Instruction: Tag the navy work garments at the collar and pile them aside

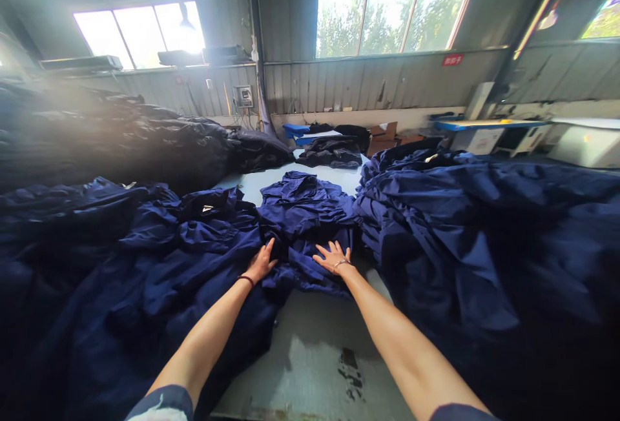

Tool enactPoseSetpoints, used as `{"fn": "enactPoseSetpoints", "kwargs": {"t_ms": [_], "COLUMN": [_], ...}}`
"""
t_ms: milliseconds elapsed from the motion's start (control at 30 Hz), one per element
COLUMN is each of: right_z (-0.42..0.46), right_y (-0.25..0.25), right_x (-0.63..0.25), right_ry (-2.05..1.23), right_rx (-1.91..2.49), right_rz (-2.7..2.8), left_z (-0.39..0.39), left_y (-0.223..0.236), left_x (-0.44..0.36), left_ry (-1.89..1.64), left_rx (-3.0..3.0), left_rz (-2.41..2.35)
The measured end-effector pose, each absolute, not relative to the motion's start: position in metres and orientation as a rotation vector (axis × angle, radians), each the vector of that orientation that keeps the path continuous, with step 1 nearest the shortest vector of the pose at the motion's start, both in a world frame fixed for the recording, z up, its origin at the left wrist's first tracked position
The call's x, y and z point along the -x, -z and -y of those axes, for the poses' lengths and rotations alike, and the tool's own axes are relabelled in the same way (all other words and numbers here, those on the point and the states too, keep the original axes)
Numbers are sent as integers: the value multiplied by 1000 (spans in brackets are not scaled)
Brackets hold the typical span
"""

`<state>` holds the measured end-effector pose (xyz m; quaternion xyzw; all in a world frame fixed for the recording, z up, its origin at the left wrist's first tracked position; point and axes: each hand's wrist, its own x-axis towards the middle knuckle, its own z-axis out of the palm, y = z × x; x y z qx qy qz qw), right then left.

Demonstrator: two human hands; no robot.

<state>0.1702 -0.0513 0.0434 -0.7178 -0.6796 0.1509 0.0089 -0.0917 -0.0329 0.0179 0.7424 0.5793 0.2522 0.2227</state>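
Both hands lie open on the cloth, palms down, fingers spread, pinching nothing: the left hand (a dark cord circles its wrist) and the right hand rest side by side on a crumpled navy work jacket. It lies on a pale worktable, between heaps of navy garments, with a black pile beyond on the left.

We note corrugated metal walls, a wide window showing green trees, a second window admitting strong daylight, a wall-mounted electrical box, a red sign, and a blue-topped table at right.
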Motion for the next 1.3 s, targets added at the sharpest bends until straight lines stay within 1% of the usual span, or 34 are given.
{"fn": "enactPoseSetpoints", "kwargs": {"t_ms": [100, 200, 400, 600, 700, 767, 833, 933, 1067, 1167, 1300], "right_z": [59, 67, 89, 86, 74, 66, 59, 51, 44, 39, 34], "right_y": [-37, -31, -20, -36, -46, -49, -49, -48, -45, -47, -53], "right_x": [-164, -153, -129, -126, -136, -146, -157, -173, -186, -188, -179], "right_ry": [-450, -431, -373, -390, -263, -148, -112, -319, -633, -701, -602], "right_rx": [2280, 2330, 2358, 2304, 2217, 2202, 2241, 2316, 2314, 2244, 2152], "right_rz": [2108, 2067, 2018, 2012, 1814, 1544, 1237, 927, 876, 929, 957], "left_z": [40, 45, 58, 64, 64, 64, 64, 62, 49, 36, 25], "left_y": [-4, 0, 1, 2, -14, -31, -48, -66, -67, -57, -41], "left_x": [108, 119, 141, 144, 130, 118, 103, 83, 62, 54, 51], "left_ry": [-819, -881, -817, -768, -781, -813, -788, -786, -955, -896, -575], "left_rx": [-2070, -2027, -2168, -2180, -2089, -2038, -2022, -2112, -2326, -2375, -2412], "left_rz": [-1459, -1398, -1391, -1450, -1501, -1585, -1775, -1914, -1619, -1442, -1516]}}
